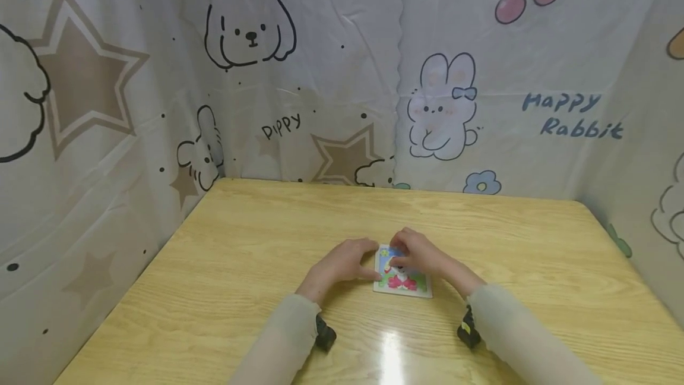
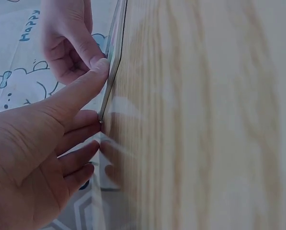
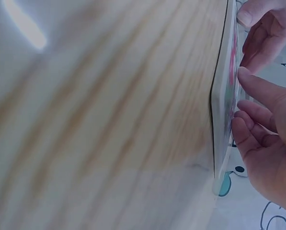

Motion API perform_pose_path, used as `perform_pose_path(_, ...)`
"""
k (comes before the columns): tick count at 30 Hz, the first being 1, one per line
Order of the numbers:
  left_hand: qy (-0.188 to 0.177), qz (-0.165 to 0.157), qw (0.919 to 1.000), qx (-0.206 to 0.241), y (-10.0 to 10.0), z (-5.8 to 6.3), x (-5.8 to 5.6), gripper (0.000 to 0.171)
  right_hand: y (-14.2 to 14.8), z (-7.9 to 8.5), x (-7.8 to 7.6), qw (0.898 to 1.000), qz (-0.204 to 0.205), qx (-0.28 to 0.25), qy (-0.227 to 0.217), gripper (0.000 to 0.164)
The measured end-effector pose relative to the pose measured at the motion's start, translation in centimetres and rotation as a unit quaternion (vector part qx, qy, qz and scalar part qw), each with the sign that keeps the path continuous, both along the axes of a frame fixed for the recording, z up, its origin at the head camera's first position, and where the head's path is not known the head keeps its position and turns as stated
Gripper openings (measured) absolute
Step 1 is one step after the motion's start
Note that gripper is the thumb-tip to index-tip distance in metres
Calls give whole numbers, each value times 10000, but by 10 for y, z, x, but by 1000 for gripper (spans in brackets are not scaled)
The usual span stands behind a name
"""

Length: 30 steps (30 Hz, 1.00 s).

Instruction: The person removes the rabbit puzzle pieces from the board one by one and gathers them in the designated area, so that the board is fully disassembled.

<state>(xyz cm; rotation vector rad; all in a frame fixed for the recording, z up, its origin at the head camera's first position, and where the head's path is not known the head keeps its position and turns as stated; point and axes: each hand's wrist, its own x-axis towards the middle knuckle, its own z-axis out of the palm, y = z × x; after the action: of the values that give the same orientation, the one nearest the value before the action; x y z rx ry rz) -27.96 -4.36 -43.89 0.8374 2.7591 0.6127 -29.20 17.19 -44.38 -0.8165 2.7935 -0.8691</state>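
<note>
A small square picture board (image 1: 403,284), pale-edged and printed with a pink and white figure on blue and green, lies flat on the table. My left hand (image 1: 342,263) is at its left side, thumb toward the near part of that edge and fingers by the far corner. In the left wrist view the thumb (image 2: 85,86) rests at the board's edge. Over the board's upper part is my right hand (image 1: 419,253), thumb and bent fingers spread apart. Its fingertips (image 3: 238,122) come right up to the picture in the right wrist view. The palm and fingers cover part of the print.
The pale wooden table (image 1: 240,242) spreads around the board, its far edge near a curtain (image 1: 347,76) with cartoon animals and stars. Black wrist devices (image 1: 324,333) sit at both cuffs. A bright light reflection (image 1: 392,355) lies on the table's near part.
</note>
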Motion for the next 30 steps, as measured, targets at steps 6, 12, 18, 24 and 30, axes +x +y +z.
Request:
perform_pose_path(6,-180,71,9998,57,1,-1,-1,70,-1,0,-2,9999,84,-25,-58,28)
perform_pose_path(12,-291,73,9991,295,0,-4,0,72,-1,-2,-3,9998,211,-5,35,27)
perform_pose_path(18,-256,72,9987,438,-2,-5,0,72,-2,-2,-2,9991,371,-197,106,26)
perform_pose_path(24,-285,110,9982,521,-4,-8,0,71,-3,-2,-5,9979,484,-351,-262,27)
perform_pose_path(30,-229,19,9975,673,-6,-12,-3,71,-10,1,-8,9966,264,-12,-782,22)
